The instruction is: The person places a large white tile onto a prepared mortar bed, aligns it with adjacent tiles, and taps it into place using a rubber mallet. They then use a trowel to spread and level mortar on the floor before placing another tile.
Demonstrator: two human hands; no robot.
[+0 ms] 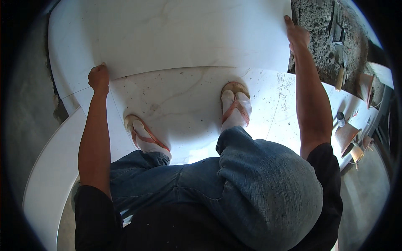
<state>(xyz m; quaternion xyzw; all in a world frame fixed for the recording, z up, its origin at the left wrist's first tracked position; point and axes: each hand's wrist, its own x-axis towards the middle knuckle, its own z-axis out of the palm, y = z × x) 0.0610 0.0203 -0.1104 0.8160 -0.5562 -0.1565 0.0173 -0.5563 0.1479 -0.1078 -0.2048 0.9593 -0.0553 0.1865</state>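
A large white marbled tile spans the top of the view, its near edge just beyond my feet. My left hand is closed on its near edge toward the left, fingertips partly hidden. My right hand grips its right edge farther up, thumb pointing along the edge. Beneath my sandalled feet, more white tiles show thin seams and scattered dark specks.
A rough mortar bed at the upper right holds tools, including a wooden-handled trowel. Buckets and a small cylindrical object sit farther right. A curved-looking white panel lies left, beside grey concrete.
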